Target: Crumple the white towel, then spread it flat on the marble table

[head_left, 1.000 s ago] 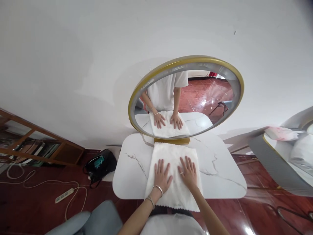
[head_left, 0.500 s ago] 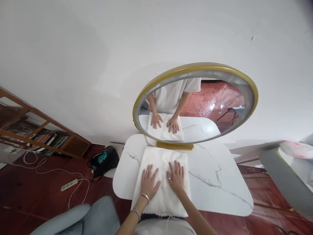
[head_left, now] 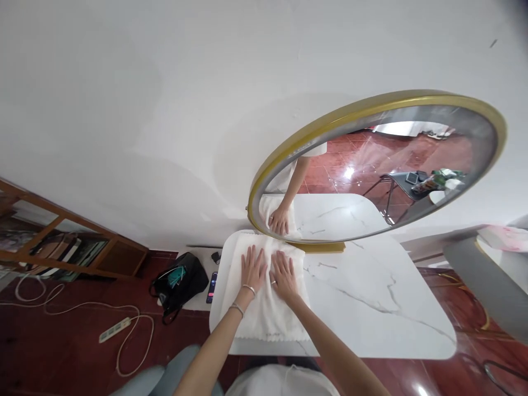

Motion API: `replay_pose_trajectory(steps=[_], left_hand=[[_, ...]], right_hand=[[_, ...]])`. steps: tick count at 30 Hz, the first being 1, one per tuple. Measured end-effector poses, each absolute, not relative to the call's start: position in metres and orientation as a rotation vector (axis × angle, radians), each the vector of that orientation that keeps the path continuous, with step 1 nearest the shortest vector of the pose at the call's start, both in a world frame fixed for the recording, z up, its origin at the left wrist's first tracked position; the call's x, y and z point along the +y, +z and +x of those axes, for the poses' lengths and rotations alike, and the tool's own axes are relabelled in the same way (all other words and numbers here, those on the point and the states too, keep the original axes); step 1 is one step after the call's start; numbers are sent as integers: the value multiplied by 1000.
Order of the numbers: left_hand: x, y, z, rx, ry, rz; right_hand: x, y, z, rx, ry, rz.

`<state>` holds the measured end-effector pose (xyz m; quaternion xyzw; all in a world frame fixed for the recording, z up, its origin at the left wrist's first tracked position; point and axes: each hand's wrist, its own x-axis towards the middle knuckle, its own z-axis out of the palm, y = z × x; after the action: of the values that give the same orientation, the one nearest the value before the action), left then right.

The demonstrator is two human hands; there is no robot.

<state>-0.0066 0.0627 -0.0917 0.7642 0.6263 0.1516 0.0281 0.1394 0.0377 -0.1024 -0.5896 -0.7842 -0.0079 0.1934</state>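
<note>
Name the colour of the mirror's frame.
The mirror's frame is gold, seen best in the head view.

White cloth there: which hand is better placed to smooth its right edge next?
Probably the right hand: it rests, fingers spread, on the white cloth nearer that edge, while the left hand lies farther over, towards the opposite edge.

Fluffy white cloth [head_left: 256, 300], glossy marble-look tabletop [head_left: 371, 308], smooth metallic-looking gold mirror frame [head_left: 363, 113].

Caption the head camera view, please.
Left hand and right hand spread on a scalloped white cloth before a rounded gold-rimmed mirror.
</note>
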Motion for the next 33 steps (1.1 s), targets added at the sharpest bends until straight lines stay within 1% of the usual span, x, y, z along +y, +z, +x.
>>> replay_pose_trajectory(steps=[8, 12, 18, 23, 27, 30, 33], left_hand=[[125, -77, -26, 1899, 425, 2343], [147, -79, -28, 1879, 459, 2347], [160, -90, -39, 1969, 499, 2288], [153, -91, -59, 2075, 508, 2205], [132, -90, -75, 2180, 506, 2113], [101, -93, -83, 2226, 531, 2092], [61, -98, -86, 2261, 580, 2107]], right_hand=[[92, -109, 100, -2030, -78, -1749], [124, -110, 92, -1963, 16, -1868], [150, -112, 85, -2069, 153, -1936], [151, -106, 73, -2160, 156, -1834], [138, -100, 65, -2324, 129, -1635], [115, -95, 67, -2449, 149, -1430], [71, -87, 79, -2554, 219, -1258]])
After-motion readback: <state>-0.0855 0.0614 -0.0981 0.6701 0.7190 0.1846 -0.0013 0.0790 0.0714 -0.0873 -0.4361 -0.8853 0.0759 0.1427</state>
